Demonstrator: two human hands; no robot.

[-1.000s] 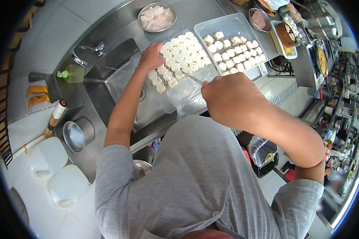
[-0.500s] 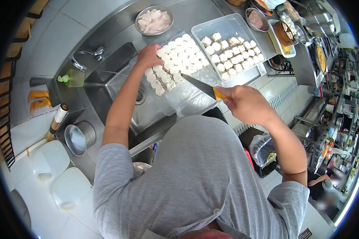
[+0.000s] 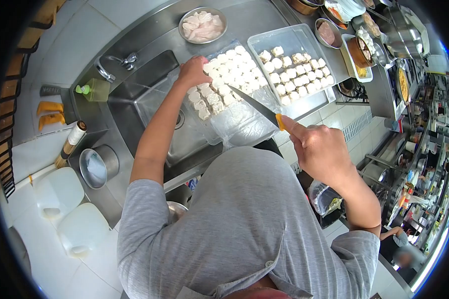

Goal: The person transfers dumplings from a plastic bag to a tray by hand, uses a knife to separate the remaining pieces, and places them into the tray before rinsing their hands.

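Note:
My right hand (image 3: 324, 152) is wrapped round the yellow handle of a kitchen knife (image 3: 257, 105). The blade points up and left, its tip among rows of white, round-topped pieces (image 3: 234, 67) on clear plastic film (image 3: 249, 119). At the left edge of those rows rests my left hand (image 3: 192, 72), thumb and fingers apart against the pieces; its fingertips are partly hidden. Nearer my body, the pieces (image 3: 209, 102) look cut and rougher. A clear plastic tray (image 3: 284, 37) to the right holds several rows of similar white pieces with brownish sides.
Under the film lies a steel sink (image 3: 154, 129) with a tap (image 3: 119, 62). A metal bowl (image 3: 203, 11) of pale, sliced raw flesh stands behind. More bowls and a pot (image 3: 401, 32) crowd the right. A person (image 3: 394, 241) is far off at lower right.
The knife and my right hand have moved slightly right and down in view. The whole scene has shifted a little rightward. My left hand stays at the edge of the white pieces.

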